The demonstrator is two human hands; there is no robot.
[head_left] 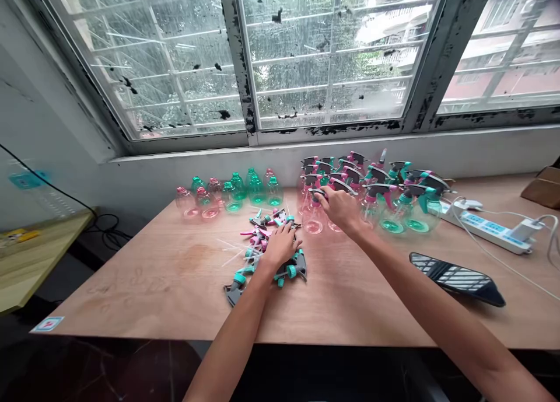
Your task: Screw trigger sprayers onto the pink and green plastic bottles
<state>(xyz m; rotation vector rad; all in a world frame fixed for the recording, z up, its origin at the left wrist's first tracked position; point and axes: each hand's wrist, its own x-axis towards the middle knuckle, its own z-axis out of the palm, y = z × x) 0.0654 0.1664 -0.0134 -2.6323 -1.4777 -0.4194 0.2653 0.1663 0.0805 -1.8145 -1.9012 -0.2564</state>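
Note:
My right hand point(340, 208) is closed around the dark trigger head of a clear pink spray bottle point(313, 222), which stands upright at the front left of a group of spray bottles. My left hand point(282, 245) lies with fingers apart over a loose pile of trigger spray heads point(258, 238). These heads are grey with teal or pink collars, and thin clear dip tubes point(231, 247) stick out to the left. Part of the pile is hidden under the palm. Behind it, several pink and green bottles without heads point(231, 201) stand in a cluster.
Fitted spray bottles point(402, 212) crowd the table right of centre. A white power strip point(494, 227) with cables lies beyond them, and a dark glossy object point(457, 279) rests nearer the front. A cardboard box point(542, 187) sits far right. The window wall point(289, 145) bounds the wooden table point(153, 291).

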